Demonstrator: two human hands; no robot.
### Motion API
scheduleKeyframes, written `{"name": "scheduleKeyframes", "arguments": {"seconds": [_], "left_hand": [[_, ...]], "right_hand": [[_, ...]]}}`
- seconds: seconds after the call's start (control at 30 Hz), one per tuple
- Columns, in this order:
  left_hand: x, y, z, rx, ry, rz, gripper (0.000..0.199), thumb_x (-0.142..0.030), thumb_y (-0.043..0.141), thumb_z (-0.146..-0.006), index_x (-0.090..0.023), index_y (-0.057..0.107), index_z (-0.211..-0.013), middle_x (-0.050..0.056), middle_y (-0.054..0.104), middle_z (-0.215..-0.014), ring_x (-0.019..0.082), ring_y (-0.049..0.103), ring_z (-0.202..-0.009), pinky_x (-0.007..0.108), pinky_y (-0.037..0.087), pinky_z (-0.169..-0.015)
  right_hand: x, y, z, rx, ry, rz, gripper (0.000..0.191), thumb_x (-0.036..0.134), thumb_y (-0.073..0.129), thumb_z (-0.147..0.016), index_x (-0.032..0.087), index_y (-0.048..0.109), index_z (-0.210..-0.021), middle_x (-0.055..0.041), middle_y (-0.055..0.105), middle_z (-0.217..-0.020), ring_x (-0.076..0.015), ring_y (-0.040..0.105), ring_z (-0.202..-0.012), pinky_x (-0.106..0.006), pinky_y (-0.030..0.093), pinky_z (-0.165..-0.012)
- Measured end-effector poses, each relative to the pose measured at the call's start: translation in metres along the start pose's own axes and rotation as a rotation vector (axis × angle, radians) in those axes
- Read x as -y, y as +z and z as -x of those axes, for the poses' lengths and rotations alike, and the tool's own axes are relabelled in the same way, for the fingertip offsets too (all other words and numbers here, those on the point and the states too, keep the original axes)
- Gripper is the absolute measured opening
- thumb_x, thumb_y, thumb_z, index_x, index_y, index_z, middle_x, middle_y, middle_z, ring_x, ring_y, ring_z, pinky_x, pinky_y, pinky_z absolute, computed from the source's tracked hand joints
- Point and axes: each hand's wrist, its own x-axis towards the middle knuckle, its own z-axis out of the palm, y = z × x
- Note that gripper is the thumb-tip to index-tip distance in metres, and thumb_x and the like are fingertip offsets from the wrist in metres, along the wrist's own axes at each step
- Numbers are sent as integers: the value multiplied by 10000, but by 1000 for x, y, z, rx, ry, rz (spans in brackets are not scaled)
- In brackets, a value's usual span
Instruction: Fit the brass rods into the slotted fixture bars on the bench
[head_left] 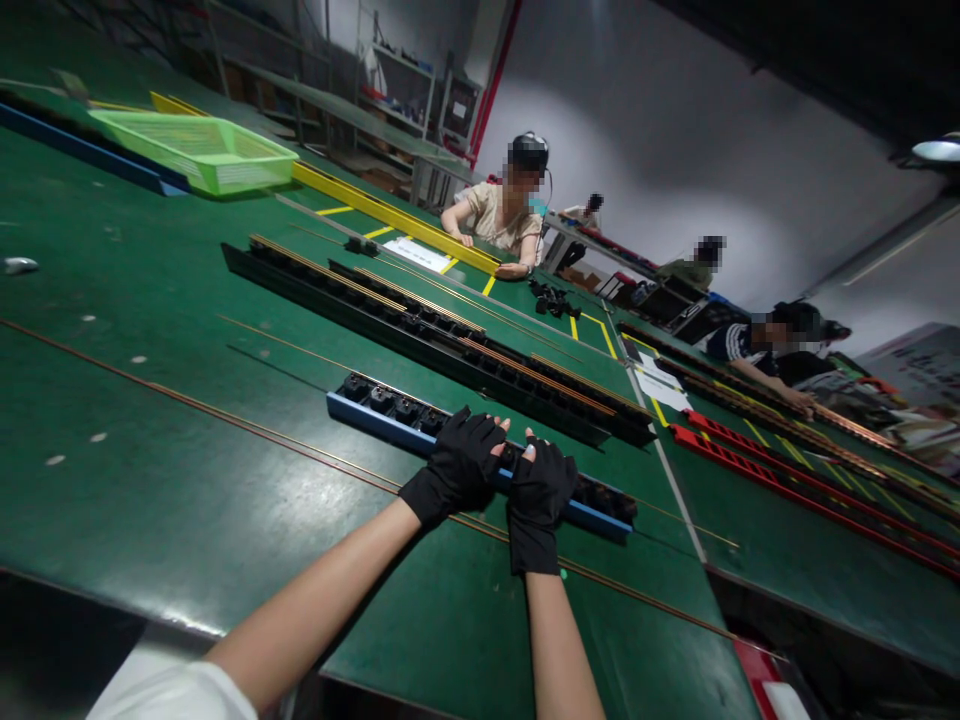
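A blue channel [382,428] holding a row of black parts [381,399] lies slantwise on the green table in front of me. Both hands wear black fingerless gloves and press on the middle of this channel. My left hand [463,463] has its fingers closed over the channel's upper side. Just right of it, my right hand [541,487] is closed on the same channel, thumb toward the other hand. A thin copper-coloured rod [292,347] runs along the channel and sticks out past both ends.
Beyond lie long black channels [345,315] with copper rods, a yellow channel [390,217] and a green basket [217,165]. Long thin rods [225,412] cross the near table. Red channels [750,455] are at right. A person [499,215] sits across the table; others work farther off.
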Motion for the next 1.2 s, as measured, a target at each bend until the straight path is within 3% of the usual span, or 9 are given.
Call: {"name": "scheduleKeyframes", "arguments": {"seconds": [0.13,0.37,0.57,0.77,1.03,1.2], "left_hand": [[0,0,0,3,-13,2,487,-284,487,-873,-132,565,-1330,160,652,-1247,305,570,-1172,554,350,-1077],[2,3,1,-25,19,-21,515,-266,505,-856,-118,538,-1348,160,663,-1221,295,586,-1133,543,377,-1038],[3,4,1,-16,0,-17,490,-285,511,-875,-149,535,-1345,133,667,-1219,288,590,-1108,520,409,-982],[7,9,1,-33,2,-29,422,-246,485,-912,-197,556,-1326,106,674,-1219,262,603,-1110,496,414,-972],[1,0,-1,-21,6,-23,446,-274,490,-888,-146,571,-1307,139,660,-1244,281,594,-1129,522,382,-1022],[-1,-4,-2,-39,-7,-24,411,-263,455,-918,-149,583,-1291,113,681,-1213,265,599,-1112,507,384,-1024]], "right_hand": [[2,0,-2,10,-6,25,381,240,327,-1001,169,686,-1108,-87,723,-983,-217,592,-926,-384,350,-913],[-5,-3,0,-54,-7,21,432,253,288,-1001,131,655,-1192,-124,700,-1151,-235,578,-1076,-388,345,-952],[-6,-3,0,26,52,21,432,272,294,-1001,169,705,-1086,-96,730,-1026,-230,600,-967,-404,331,-954],[-12,-6,-1,-69,52,22,420,282,300,-998,160,674,-1145,-105,711,-1132,-243,577,-1099,-415,323,-980],[-21,-4,-4,-4,92,127,440,268,290,-990,167,717,-955,-86,725,-884,-241,596,-841,-406,344,-893],[-26,-4,0,-99,102,123,456,279,272,-990,149,694,-1104,-113,717,-1059,-255,594,-1003,-424,328,-963]]}}
